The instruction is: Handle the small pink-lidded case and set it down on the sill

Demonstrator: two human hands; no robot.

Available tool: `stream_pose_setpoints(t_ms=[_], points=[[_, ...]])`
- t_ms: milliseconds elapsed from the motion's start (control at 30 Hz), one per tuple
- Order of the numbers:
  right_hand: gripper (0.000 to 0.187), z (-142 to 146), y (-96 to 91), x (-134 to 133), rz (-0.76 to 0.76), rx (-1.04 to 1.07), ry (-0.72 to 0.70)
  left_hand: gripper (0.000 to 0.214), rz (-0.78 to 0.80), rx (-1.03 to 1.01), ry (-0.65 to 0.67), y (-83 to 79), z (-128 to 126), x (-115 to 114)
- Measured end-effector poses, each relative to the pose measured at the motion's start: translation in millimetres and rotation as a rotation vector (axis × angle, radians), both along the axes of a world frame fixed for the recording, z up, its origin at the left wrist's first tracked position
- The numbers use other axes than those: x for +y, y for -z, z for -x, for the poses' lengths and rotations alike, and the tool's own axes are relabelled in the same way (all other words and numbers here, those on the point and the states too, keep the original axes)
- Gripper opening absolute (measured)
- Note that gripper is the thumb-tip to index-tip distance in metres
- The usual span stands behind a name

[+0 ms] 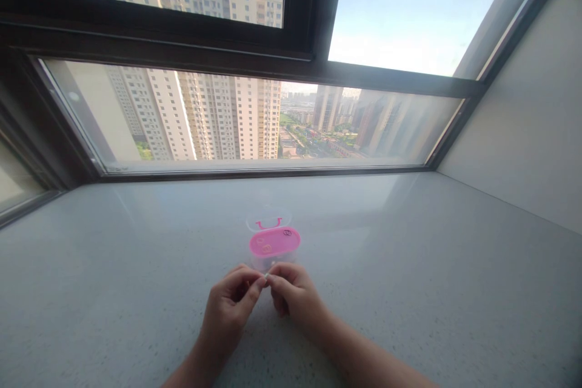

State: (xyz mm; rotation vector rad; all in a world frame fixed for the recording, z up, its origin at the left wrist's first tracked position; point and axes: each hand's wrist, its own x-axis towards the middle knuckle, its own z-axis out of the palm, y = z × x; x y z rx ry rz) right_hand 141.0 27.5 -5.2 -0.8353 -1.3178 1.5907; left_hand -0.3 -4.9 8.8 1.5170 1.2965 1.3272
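My left hand (234, 300) and my right hand (293, 294) meet fingertip to fingertip just in front of a small oval plastic box. Thumb and forefinger of each are pinched together at the same spot, where a tiny pale bit shows; it is too small to name. The box has a clear lower part and a pink tray (277, 244) on top. Thin ring-shaped items, a dark one (287, 233) and a yellowish one (266, 249), lie on the tray. Behind it stretches the clear lid (268, 218) with a pink handle (269, 224).
A pale speckled stone sill (136, 267) carries the box and runs back to a dark-framed window (264, 176). On the right rises a white wall (522, 151). Tall buildings stand outside the glass.
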Motion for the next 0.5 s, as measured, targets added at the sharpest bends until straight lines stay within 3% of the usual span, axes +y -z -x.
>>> stream_pose_setpoints(t_ms=[500], points=[[0.022, 0.7, 4.4, 1.0, -0.009, -0.009, -0.008, 0.02, 0.046, 0.014, 0.001, -1.5, -0.4, 0.3]])
